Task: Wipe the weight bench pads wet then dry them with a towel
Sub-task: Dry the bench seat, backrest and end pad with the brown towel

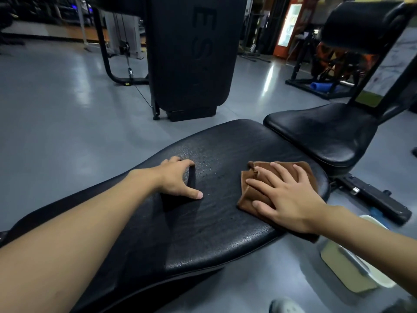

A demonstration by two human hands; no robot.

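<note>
Right hand (291,199), fingers spread apart, presses a folded brown cloth (250,194) flat on the bench's back pad (225,222), at 3 o'clock from the left hand (178,179), which braces on arched fingertips, thumb wide, gripping nothing; seat pad (322,132) at 1 o'clock

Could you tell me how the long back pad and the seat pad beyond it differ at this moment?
The back pad is long and fills the foreground; the seat pad is shorter and lies beyond its end. The back pad carries the left hand, the right hand and a brown cloth; the seat pad carries nothing. Both are black and textured.
</note>
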